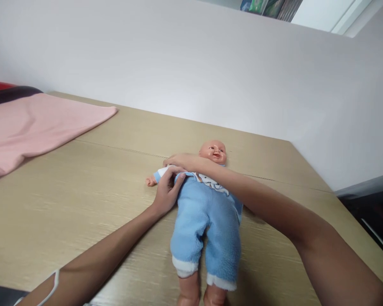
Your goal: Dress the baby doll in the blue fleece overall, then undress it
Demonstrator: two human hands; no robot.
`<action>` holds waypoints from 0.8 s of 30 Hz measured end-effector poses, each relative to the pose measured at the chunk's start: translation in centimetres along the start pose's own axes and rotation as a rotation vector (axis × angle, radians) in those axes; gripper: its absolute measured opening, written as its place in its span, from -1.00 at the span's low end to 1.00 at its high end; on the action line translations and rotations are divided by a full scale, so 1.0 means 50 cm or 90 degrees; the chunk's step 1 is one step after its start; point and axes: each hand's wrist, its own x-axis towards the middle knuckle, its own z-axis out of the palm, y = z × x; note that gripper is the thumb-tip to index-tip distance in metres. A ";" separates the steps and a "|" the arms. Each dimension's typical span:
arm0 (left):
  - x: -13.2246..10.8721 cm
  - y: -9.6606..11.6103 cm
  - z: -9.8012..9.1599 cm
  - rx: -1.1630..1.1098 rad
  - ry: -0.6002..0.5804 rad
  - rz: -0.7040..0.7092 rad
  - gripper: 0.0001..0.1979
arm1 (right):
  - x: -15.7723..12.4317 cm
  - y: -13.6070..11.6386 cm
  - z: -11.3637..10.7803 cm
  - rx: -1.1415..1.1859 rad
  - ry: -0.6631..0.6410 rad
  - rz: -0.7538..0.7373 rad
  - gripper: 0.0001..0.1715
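Observation:
A bald plastic doll (213, 151) lies on its back on the wooden table, its head away from me. It wears fuzzy light blue trousers (207, 216) with white cuffs and a blue and white top. My left hand (169, 189) is closed on the trouser waistband at the doll's side, thumb on the blue cloth. My right arm crosses over the doll's chest, and my right hand (183, 161) rests at the shoulder and sleeve beside my left hand. Its fingertips are mostly hidden, so what it grips cannot be made out. The doll's small hand (151, 181) sticks out to the left.
A pink cloth (41, 123) with a dark edge lies on the table (121, 136) at the left, a red object behind it. A pale wall (178, 63) rises behind the table. Dark items (376, 212) stand beyond the right edge.

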 end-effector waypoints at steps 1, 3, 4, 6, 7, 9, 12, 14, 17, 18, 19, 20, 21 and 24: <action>-0.001 0.001 -0.001 0.003 -0.003 0.005 -0.70 | -0.006 0.000 0.000 0.004 -0.004 0.004 -0.76; -0.003 0.001 -0.001 0.008 -0.013 0.011 -0.71 | -0.019 -0.001 0.000 0.015 0.004 0.017 -0.72; -0.004 0.001 -0.001 0.009 -0.018 0.010 -0.72 | -0.025 -0.002 -0.002 0.023 0.018 0.025 -0.69; -0.008 -0.002 -0.001 0.011 -0.025 0.005 -0.74 | -0.038 -0.004 -0.006 0.044 0.054 0.043 -0.64; -0.011 -0.004 -0.002 0.017 -0.025 0.008 -0.75 | -0.045 -0.005 -0.011 0.056 0.071 0.051 -0.61; -0.019 -0.008 -0.005 0.047 -0.015 0.035 -0.78 | -0.056 -0.004 -0.023 0.081 0.098 0.061 -0.53; -0.035 -0.014 -0.013 0.120 0.033 0.108 -0.81 | -0.074 -0.001 -0.047 0.106 0.115 0.068 -0.40; -0.044 -0.016 -0.016 0.172 0.072 0.154 -0.82 | -0.085 0.001 -0.060 0.109 0.123 0.071 -0.33; -0.047 -0.014 -0.013 0.210 0.136 0.196 -0.83 | -0.102 -0.001 -0.066 0.100 0.130 0.068 -0.27; -0.045 -0.011 -0.009 0.199 0.155 0.197 -0.82 | -0.108 -0.002 -0.064 0.097 0.130 0.065 -0.28; -0.042 -0.008 -0.004 0.170 0.164 0.189 -0.82 | -0.114 -0.004 -0.062 0.094 0.129 0.062 -0.28; -0.039 -0.003 0.001 0.128 0.162 0.169 -0.80 | -0.119 -0.005 -0.059 0.093 0.125 0.058 -0.30; -0.035 0.003 0.006 0.079 0.152 0.133 -0.79 | -0.125 -0.005 -0.057 0.095 0.121 0.054 -0.31; -0.023 0.019 0.013 -0.037 0.141 -0.010 -0.76 | -0.146 -0.004 -0.052 0.112 0.105 0.023 -0.37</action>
